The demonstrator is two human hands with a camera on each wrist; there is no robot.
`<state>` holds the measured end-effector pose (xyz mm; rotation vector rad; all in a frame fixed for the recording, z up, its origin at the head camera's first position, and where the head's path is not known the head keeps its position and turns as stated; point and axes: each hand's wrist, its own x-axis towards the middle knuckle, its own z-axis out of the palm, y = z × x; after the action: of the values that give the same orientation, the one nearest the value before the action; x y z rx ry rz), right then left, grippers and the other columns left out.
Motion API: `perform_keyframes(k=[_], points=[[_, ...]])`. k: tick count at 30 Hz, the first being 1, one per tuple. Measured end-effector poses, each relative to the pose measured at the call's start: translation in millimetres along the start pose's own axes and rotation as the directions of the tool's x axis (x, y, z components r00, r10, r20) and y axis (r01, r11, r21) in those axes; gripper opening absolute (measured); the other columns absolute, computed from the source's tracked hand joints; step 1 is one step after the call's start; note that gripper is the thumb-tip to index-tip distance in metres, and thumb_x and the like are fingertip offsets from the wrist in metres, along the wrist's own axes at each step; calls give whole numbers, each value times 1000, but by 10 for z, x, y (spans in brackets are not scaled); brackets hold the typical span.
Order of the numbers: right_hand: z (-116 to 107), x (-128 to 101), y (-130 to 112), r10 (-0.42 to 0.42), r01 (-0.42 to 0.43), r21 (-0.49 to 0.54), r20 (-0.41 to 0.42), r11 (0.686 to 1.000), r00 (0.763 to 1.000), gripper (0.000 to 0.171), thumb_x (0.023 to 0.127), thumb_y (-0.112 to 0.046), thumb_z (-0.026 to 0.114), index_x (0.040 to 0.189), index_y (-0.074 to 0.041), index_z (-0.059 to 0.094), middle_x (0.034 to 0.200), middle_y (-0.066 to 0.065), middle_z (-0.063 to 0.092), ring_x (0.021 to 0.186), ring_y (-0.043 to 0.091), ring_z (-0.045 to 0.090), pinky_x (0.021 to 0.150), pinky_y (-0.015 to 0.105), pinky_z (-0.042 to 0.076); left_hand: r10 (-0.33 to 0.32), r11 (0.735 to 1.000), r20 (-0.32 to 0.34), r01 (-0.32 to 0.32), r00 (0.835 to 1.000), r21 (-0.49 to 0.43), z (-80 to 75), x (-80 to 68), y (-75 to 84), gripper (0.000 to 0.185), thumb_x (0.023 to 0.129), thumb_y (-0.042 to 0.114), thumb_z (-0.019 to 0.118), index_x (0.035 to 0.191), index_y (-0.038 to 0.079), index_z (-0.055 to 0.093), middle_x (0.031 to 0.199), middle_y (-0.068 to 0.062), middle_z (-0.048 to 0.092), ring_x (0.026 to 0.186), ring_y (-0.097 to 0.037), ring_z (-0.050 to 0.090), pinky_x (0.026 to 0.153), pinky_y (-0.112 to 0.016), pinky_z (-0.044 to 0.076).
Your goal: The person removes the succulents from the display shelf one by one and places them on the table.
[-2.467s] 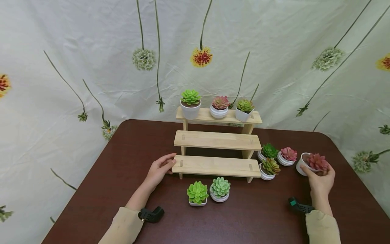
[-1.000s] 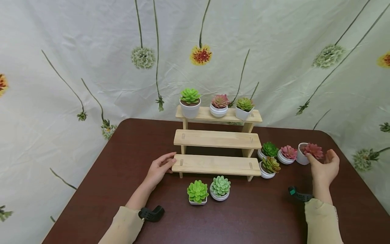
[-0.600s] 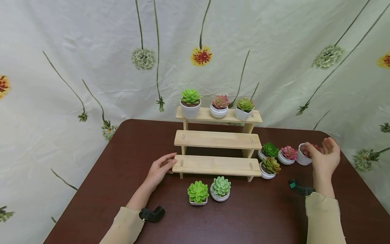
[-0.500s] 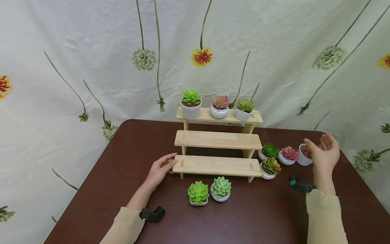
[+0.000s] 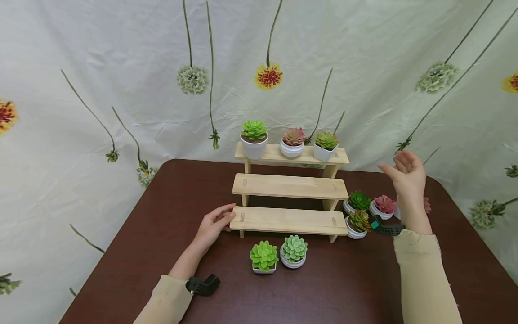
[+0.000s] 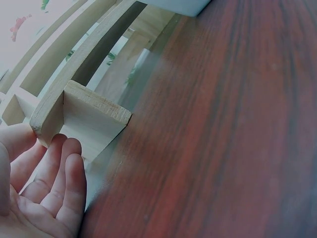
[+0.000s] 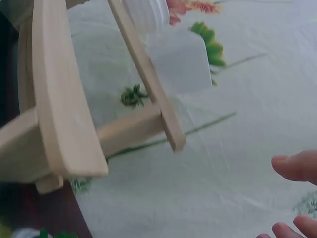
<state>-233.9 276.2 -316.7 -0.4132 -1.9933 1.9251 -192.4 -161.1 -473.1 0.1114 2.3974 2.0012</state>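
Observation:
A three-tier wooden stand rests on the dark brown table. My left hand lies with relaxed fingers against the left end of the lowest shelf; its fingers show just under that end. My right hand is lifted above the table's right side, fingers spread, holding nothing. Below it a red succulent in a white pot stands on the table, mostly hidden by my wrist. In the right wrist view the fingertips float in front of the curtain beside the stand.
Three potted succulents line the top shelf. A dark green, a pink and an orange-green succulent cluster right of the stand. Two green succulents sit in front. A flowered curtain hangs behind.
My right hand set the red succulent down at the right of the cluster, let go, and rose up and to the left. The left hand stayed on the shelf end.

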Motion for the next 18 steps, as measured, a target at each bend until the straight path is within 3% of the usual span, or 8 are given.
perform_keyframes(k=[7, 18], points=[[321, -10, -74, -62, 85, -166, 135, 983, 989, 83, 86, -14, 69, 150, -12, 17, 151, 9, 26, 137, 19, 27, 109, 27, 24, -4, 1000, -1, 4, 1000, -11, 2, 2, 0, 42, 93, 25, 61, 130, 5, 56, 103, -13, 63, 76, -15, 57, 68, -30, 52], [702, -59, -63, -100, 144, -132, 298, 981, 949, 83, 84, -5, 69, 149, -3, 17, 149, 16, 27, 136, 26, 30, 109, 32, 27, 2, 1000, -1, -2, 1000, -9, -4, 11, -30, 43, 93, 25, 61, 130, 4, 56, 99, -9, 63, 76, -15, 57, 67, -30, 52]])
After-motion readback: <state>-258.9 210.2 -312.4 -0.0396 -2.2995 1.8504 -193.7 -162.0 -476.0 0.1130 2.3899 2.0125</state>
